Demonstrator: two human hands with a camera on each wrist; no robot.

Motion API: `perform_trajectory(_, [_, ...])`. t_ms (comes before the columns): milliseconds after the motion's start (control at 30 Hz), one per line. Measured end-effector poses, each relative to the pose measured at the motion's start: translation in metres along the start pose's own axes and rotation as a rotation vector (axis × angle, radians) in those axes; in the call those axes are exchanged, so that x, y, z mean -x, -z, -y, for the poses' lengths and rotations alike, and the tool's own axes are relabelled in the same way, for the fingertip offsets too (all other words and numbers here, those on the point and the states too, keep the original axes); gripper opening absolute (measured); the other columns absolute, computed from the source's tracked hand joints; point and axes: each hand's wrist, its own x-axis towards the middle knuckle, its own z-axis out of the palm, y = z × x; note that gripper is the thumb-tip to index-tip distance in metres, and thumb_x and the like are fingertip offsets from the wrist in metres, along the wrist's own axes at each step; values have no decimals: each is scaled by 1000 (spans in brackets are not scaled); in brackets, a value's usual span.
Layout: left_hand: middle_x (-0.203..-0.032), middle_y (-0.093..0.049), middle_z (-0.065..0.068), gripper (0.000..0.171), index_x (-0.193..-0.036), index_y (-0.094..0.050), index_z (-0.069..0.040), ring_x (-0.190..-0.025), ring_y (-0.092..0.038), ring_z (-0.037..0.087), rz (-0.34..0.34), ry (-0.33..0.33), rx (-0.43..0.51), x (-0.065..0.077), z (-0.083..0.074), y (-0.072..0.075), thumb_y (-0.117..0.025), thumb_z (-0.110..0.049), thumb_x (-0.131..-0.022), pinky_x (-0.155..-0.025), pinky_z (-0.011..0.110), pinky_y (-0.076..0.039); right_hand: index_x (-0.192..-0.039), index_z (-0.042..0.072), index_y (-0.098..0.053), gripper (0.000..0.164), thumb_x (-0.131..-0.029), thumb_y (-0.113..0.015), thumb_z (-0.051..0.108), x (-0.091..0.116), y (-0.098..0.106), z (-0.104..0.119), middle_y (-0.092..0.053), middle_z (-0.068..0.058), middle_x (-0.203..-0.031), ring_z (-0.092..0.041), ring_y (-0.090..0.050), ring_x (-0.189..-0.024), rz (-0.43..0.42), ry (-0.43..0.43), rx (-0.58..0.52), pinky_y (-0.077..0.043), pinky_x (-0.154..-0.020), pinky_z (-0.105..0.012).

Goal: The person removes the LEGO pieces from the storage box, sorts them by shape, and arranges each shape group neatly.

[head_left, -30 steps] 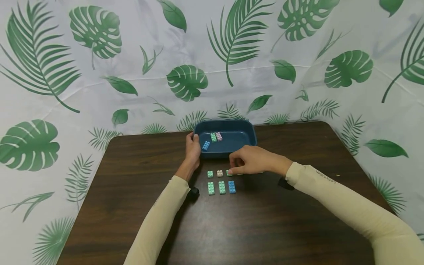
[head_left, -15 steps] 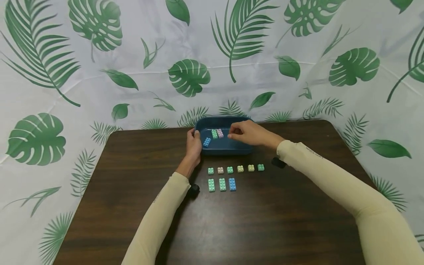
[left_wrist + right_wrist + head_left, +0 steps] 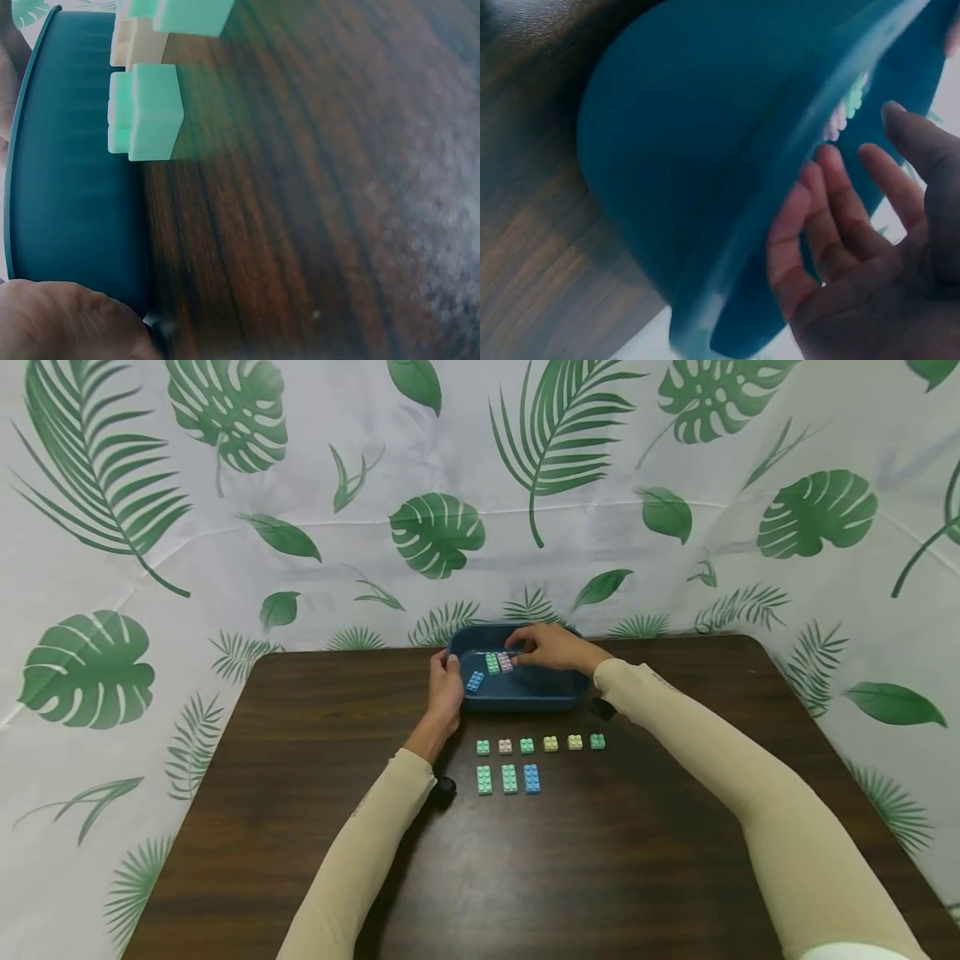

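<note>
The laying-out of bricks looks well along, to judge by how they lie: nine are set out on the wood-grain table [image 3: 637, 852] on the person's side of both hands, and three are left in the blue tray [image 3: 525, 703]. The left hand [image 3: 446, 685] grips the tray's left end, thumb over the rim. The right hand [image 3: 553, 647] reaches inside with fingers and thumb parted, seemingly holding nothing; its fingertips are just beside the pink brick [image 3: 505, 662], though contact cannot be told. The green brick [image 3: 492, 663] lies alongside that one, and the blue brick [image 3: 475, 681] lies angled, nearest the left hand. Between the forearms, the row of six four-stud bricks [image 3: 551, 743] runs nearer the tray; the row of three eight-stud bricks [image 3: 509, 779] lies closer to the person.
</note>
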Motion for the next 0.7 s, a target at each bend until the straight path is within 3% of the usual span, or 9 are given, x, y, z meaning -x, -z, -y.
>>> perform_trajectory(233, [-168,-35,14,48,-161,-33,-12,-155,-34,29,-12,-2,-15,-3,0,0,-34,-31,-117,-131,48,-25,-150,16,-60,50,-104,-70,32,-10,-4,0,-74,-16,-130,-31,-71,-115,32,-42,50,-57,-98,-51])
perform_trajectory(500, [-166,-38,14,49,-161,-32,-14,-153,-37,29,-8,0,-44,-1,0,-1,-34,-34,-116,-130,49,-27,-152,21,-57,54,-102,-73,35,-12,-12,4,-73,-11,-118,-25,-70,-97,36,-90,154,-56,-80,-44])
perform_trajectory(700, [-166,-38,14,49,-161,-32,-14,-153,-37,29,-10,-2,-38,1,1,1,-34,-34,-117,-130,49,-27,-150,23,-59,51,-102,-72,37,-14,-18,5,-72,-11,-125,-26,-71,-104,11,-103,181,-58,-83,-46])
